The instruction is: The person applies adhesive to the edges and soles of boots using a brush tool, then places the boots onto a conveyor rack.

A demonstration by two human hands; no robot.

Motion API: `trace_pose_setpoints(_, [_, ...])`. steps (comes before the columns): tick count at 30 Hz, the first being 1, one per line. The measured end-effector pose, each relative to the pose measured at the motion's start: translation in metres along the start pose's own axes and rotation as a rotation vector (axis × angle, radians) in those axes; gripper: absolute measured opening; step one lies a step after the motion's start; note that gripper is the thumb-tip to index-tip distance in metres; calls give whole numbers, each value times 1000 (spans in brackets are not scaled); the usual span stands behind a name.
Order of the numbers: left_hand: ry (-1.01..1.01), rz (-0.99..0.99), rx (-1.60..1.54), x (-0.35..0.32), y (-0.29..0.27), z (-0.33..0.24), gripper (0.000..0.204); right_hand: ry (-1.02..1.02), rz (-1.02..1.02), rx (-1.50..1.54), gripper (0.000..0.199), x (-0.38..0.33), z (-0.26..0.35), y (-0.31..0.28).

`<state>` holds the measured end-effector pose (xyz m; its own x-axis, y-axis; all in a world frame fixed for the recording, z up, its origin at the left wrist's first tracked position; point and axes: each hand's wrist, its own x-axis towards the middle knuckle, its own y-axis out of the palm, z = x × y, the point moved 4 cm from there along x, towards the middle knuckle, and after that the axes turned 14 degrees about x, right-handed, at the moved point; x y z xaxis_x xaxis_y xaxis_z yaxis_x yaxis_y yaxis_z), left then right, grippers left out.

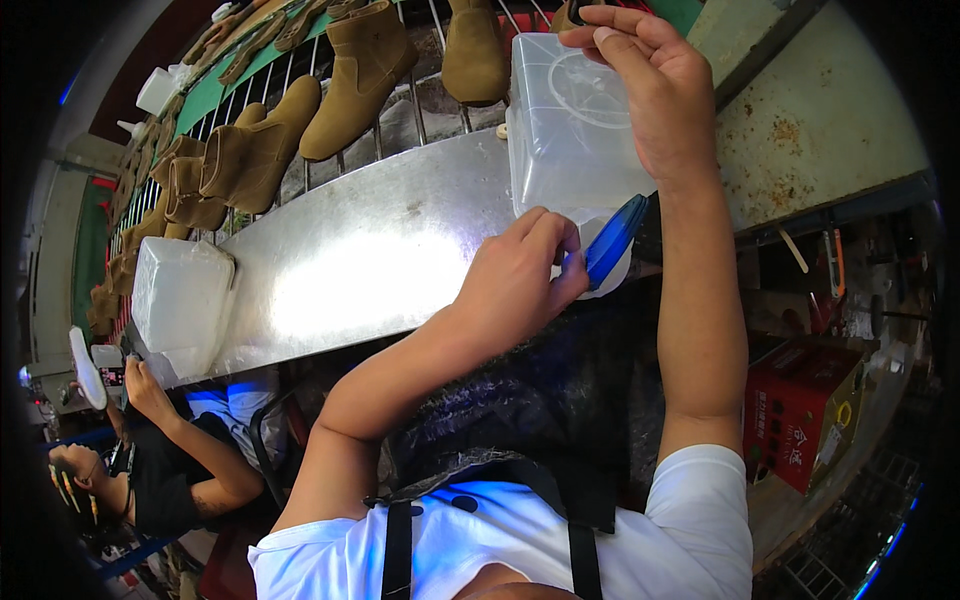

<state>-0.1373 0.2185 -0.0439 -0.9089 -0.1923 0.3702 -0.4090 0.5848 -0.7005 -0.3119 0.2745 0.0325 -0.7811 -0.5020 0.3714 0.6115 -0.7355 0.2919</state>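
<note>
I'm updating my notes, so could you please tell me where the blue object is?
In the head view, the blue object is right of centre, held in the left hand, left of the right forearm.

Bench (370, 240): bin (180, 295) at left, tub (568, 150) at right — boots (357, 75) beyond, on a rack (418, 108).

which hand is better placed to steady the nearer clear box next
Probably the right hand: it is open, looks empty and overlaps that clear box in this view, though contact is unclear. The left hand appears to pinch the blue object, so it seems occupied.
</note>
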Motion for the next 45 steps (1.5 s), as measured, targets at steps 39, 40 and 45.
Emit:
trace_pose_setpoints(39, [1173,574,-1824,-86,-209,-51,15,-38,48,46,21,-3,6,6])
trace_pose_setpoints(40, [1076,404,-1804,-83,-207,-46,17,-159,38,36,22,-2,6,6])
trace_pose_setpoints(45, [-155,-22,-1645,-81,-116,17,8,-609,-75,-180,29,-29,38,-13])
